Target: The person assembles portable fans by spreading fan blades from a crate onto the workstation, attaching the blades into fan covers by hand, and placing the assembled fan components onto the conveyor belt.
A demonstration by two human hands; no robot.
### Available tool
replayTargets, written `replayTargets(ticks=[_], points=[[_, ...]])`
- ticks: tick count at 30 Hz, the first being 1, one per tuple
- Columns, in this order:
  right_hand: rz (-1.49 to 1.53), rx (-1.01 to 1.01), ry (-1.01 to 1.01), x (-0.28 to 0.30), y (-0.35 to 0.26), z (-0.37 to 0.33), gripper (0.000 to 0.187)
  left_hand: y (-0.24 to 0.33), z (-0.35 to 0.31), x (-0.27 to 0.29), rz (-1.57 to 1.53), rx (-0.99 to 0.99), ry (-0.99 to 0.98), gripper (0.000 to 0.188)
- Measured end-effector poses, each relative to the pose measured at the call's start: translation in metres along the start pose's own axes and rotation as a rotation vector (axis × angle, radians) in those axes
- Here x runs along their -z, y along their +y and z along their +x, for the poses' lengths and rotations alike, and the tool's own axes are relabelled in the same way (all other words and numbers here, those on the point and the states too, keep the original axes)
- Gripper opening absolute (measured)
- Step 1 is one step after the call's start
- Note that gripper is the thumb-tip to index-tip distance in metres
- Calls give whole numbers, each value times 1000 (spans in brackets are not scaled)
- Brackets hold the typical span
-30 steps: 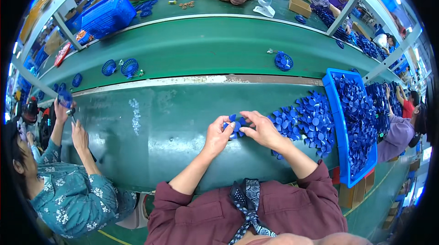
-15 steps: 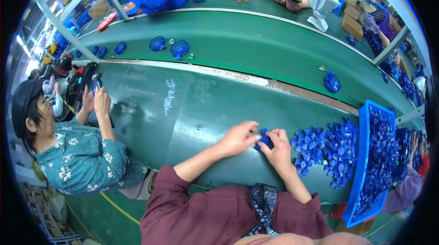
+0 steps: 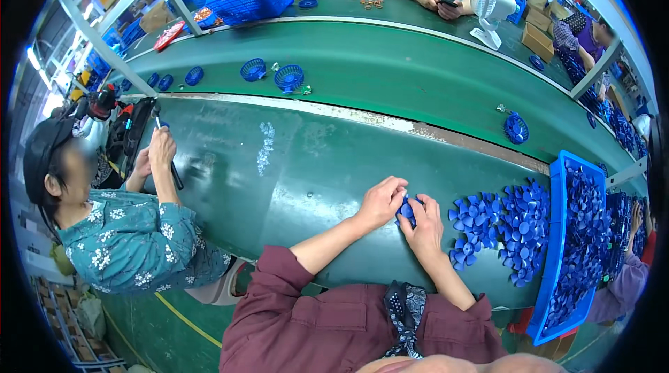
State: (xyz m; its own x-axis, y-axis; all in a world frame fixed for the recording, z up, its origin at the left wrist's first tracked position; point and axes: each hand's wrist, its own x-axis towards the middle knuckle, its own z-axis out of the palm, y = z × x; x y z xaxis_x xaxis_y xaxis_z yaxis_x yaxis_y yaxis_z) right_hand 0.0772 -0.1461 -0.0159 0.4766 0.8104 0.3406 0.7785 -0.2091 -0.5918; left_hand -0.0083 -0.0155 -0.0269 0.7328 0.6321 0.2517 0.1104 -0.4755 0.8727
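A small blue fan blade [image 3: 408, 213] sits between my two hands, low over the green worktable. My right hand [image 3: 426, 227] is closed around it, fingers curled over its far side and thumb along its near side. My left hand [image 3: 382, 204] is beside it, with thumb and fingertips pinched together at the blade's upper edge. Whatever is in that pinch is too small and covered to make out. To the right of my hands, many loose blue fan blades [image 3: 524, 223] lie in a heap. A blue tray [image 3: 555, 234] filled with more blades stands beyond them.
Small clear pieces [image 3: 265, 149] lie on the table to the left. At far left, a co-worker in a floral top holds a hammer [image 3: 159, 121]. Across the ledge, a green belt [image 3: 390, 66] carries blue fan guards [image 3: 288, 78]. A white fan [image 3: 485, 4] stands on the opposite bench.
My left hand, blurred and slightly apart earlier, now presses its fingertips against the blade. The fan guards on the belt have shifted right. The co-worker's hammer and hands have moved.
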Motion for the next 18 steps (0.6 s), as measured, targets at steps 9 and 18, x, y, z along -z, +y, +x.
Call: replayTargets(ticks=[9, 18], points=[[-148, 29, -76, 26, -5, -10, 41, -7, 59, 78, 128, 81, 50, 24], [-116, -26, -57, 9, -1, 3, 41, -147, 207, 268, 822, 323, 732, 34]])
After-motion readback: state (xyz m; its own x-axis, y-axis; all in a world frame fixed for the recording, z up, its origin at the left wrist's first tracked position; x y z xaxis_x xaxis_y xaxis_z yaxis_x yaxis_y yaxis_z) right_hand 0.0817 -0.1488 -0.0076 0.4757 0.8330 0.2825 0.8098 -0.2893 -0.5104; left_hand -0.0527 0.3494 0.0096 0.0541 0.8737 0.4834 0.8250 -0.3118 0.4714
